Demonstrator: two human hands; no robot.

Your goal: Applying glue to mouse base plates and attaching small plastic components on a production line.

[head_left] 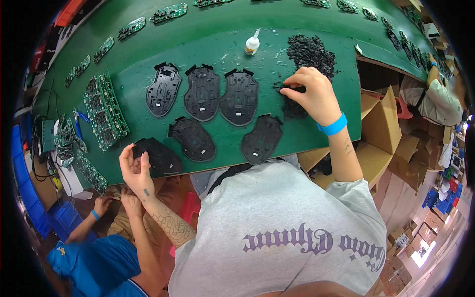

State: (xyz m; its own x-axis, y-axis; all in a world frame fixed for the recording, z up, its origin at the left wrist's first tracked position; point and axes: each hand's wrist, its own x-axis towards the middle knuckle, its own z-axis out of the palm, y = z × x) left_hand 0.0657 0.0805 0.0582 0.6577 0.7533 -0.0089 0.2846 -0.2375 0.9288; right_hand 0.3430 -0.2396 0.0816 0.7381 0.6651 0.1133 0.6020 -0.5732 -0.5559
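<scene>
Over the small black plastic pieces heaped at the right of the bench, my right hand, with a blue wristband, has thumb and forefinger nearly together. Anything between those fingertips is too small to make out. My left hand is beside a black mouse-shaped base shell at the bench's near edge, thumb and fingers apart, with nothing visible between them. More black shells lie inner side up: a back row with a left shell, a middle shell and a right shell, and nearer me one shell and another shell.
A white dropper bottle stands at the back. Green circuit boards are stacked at left near blue-handled pliers; others line the far bench. An open cardboard box is below the right edge. Co-workers sit left and far right.
</scene>
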